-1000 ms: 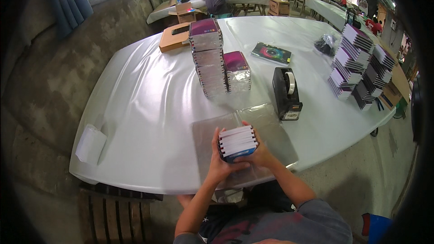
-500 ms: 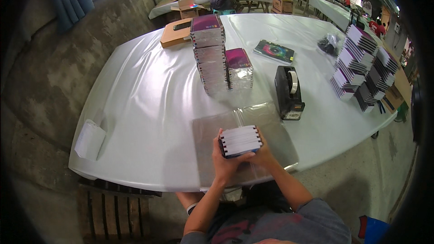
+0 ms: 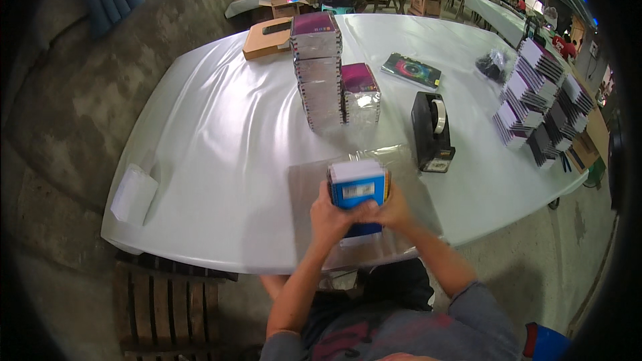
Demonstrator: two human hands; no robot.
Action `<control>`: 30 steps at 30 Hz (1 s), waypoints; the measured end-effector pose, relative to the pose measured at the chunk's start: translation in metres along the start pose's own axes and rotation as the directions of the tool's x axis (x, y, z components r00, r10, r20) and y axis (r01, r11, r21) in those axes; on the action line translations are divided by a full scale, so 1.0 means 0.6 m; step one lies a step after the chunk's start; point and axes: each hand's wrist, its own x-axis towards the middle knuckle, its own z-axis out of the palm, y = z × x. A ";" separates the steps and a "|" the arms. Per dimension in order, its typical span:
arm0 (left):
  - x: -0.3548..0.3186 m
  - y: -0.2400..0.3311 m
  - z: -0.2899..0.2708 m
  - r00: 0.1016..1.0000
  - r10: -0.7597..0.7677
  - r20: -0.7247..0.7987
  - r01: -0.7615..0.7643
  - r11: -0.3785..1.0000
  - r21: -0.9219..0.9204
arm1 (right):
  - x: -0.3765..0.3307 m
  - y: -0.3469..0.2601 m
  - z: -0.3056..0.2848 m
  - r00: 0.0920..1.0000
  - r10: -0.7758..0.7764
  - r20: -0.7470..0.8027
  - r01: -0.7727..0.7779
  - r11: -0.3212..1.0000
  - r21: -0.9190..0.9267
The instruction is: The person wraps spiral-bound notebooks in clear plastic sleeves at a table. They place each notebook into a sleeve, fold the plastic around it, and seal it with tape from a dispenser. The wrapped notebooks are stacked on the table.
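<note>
Between my two hands is a small stack of notebooks (image 3: 354, 179), its blue cover with a white label turned up toward me and white page edges showing at the far end. My left hand (image 3: 330, 218) grips its left side, while my right hand (image 3: 396, 210) closes on its right side; the thumbs lie across the blue cover. Beneath the stack a clear plastic sheet or bag (image 3: 309, 194) lies flat on the white-covered table (image 3: 214, 180). To the right of it stands a black tape dispenser (image 3: 431, 135) with a roll of tape.
Tall wrapped notebook stacks (image 3: 319, 87) and a shorter one (image 3: 361, 97) stand beyond my hands. A dark-covered notebook (image 3: 411, 70) lies behind the dispenser. Fanned notebook piles (image 3: 535, 103) fill the right side. A folded white paper (image 3: 134, 194) lies far left; a cardboard box (image 3: 266, 41) sits behind.
My hands have tilted the notebook stack, so the blue cover with its label now faces me where mainly page edges showed before. The whole view has shifted slightly.
</note>
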 end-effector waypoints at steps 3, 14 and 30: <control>0.006 -0.012 -0.023 0.998 -0.057 0.004 0.057 0.989 -0.133 | 0.022 -0.042 -0.012 0.963 0.207 0.173 -0.231 0.963 0.136; -0.088 -0.112 -0.014 0.994 -0.109 -0.001 0.067 0.607 0.792 | 0.055 -0.019 -0.034 0.664 0.706 0.246 -0.686 0.707 -0.173; -0.084 -0.132 -0.010 0.998 0.018 -0.058 0.028 0.712 0.701 | 0.054 -0.029 -0.030 0.689 0.664 0.290 -0.641 0.745 -0.182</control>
